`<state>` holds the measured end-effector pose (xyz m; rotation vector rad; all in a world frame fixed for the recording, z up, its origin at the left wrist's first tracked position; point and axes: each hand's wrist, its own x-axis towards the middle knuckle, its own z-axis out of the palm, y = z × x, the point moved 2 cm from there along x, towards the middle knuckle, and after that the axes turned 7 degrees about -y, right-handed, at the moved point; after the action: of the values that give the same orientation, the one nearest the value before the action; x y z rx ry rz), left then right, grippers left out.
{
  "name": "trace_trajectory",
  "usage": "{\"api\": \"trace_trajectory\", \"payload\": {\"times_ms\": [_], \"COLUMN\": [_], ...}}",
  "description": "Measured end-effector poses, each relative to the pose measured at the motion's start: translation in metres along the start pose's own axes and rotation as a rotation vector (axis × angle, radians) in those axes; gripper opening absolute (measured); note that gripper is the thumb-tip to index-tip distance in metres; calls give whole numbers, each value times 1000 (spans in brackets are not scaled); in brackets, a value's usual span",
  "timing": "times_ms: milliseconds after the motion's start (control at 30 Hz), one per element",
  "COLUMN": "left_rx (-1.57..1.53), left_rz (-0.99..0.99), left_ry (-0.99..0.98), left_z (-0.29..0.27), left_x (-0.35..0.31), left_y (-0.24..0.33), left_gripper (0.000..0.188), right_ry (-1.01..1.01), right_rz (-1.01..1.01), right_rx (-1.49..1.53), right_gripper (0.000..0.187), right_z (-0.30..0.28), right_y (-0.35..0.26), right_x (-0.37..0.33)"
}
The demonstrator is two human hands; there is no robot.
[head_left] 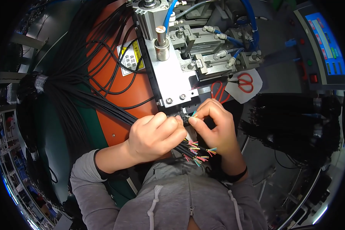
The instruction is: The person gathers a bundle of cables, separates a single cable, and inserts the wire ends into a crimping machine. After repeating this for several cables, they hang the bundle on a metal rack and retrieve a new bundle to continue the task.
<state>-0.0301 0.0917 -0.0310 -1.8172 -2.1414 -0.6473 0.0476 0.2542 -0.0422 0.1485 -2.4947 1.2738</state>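
Note:
My left hand [155, 134] is closed in front of the machine's metal plate. Black cables [119, 114] run in under it from the left and come out below its fingers. Their cut ends fan into short coloured wires [197, 156], pink, yellow, green and blue. Thumb and forefinger of my right hand [216, 124] pinch thin bluish and orange wires [195, 114] at a cable end, close to the left fingertips. Both hands meet at a small black block [186, 119] on the machine's near edge. My fingers partly hide that block and the cable end.
The pneumatic machine [172, 76] stands straight ahead, with blue air hoses [253, 23]. Red-handled scissors [245, 83] lie on white paper at its right. A control screen [326, 46] is at the far right, above a black cable bundle [291, 126]. A tied cable bundle [40, 82] lies left.

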Motion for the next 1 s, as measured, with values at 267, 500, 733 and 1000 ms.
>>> {"api": "trace_trajectory", "payload": {"times_ms": [267,500,733,1000], "left_rx": [-45,-12,43,101], "left_rz": [2,-47,-74,-186], "left_ry": [91,3,-193,-237], "left_z": [4,8,14,16], "left_x": [-1,-3,-4,-2], "left_y": [-3,3,7,12], "left_gripper": [31,35,37,38], "right_ry": [-244,-97,33,88], "right_rz": [488,237,91,58], "right_rx": [1076,467,-29,-93], "right_gripper": [11,8,7,9], "right_z": [1,4,21,29], "right_y": [16,29,23,28], "right_x": [-12,-13,-2,-5]}}
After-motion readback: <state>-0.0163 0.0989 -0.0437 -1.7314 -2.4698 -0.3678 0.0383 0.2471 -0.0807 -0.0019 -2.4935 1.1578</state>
